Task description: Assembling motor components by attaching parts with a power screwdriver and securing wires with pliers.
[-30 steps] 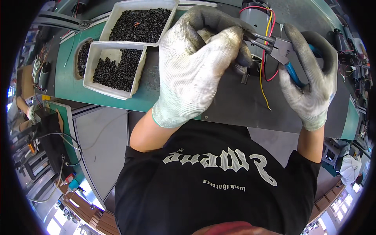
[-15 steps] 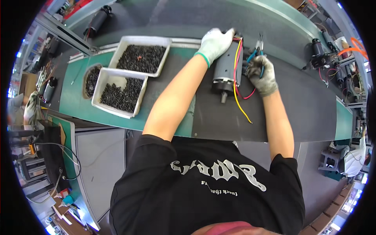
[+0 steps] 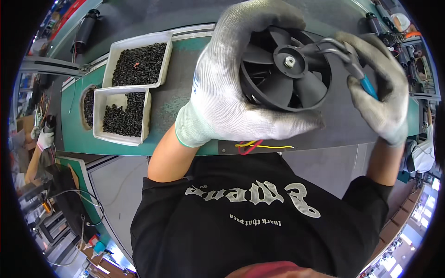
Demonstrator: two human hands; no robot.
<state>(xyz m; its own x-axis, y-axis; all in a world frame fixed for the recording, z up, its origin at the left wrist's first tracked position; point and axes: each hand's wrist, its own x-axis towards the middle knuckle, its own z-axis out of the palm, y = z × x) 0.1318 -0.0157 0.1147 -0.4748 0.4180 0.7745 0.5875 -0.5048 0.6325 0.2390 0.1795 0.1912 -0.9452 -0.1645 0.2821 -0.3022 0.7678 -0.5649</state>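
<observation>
My left hand (image 3: 220, 88), in a white knit glove with a greyed finger area, is wrapped round the end of a cylindrical motor. A black fan (image 3: 278, 90) with several blades fills that end and faces up, with a metal shaft and nut at its hub. The motor's body is hidden behind the fan and my glove. My right hand (image 3: 387, 99), gloved too, grips blue-handled pliers (image 3: 354, 69). Their jaws reach in over the fan's right side near the hub; whether they pinch anything I cannot make out. Yellow and red wires (image 3: 252, 146) show below my left hand.
Left of my arm, two white trays (image 3: 144, 116) hold many small black parts, and a round container (image 3: 87, 106) of similar parts stands beside them. Another dark motor (image 3: 85, 30) lies at the far left. Green and black matting (image 3: 176, 99) covers the bench. A co-worker's gloved hand (image 3: 45, 139) shows at the left edge.
The motor has been lifted off the bench and tipped so its fan end faces up close to view. My right hand has brought the pliers over the fan.
</observation>
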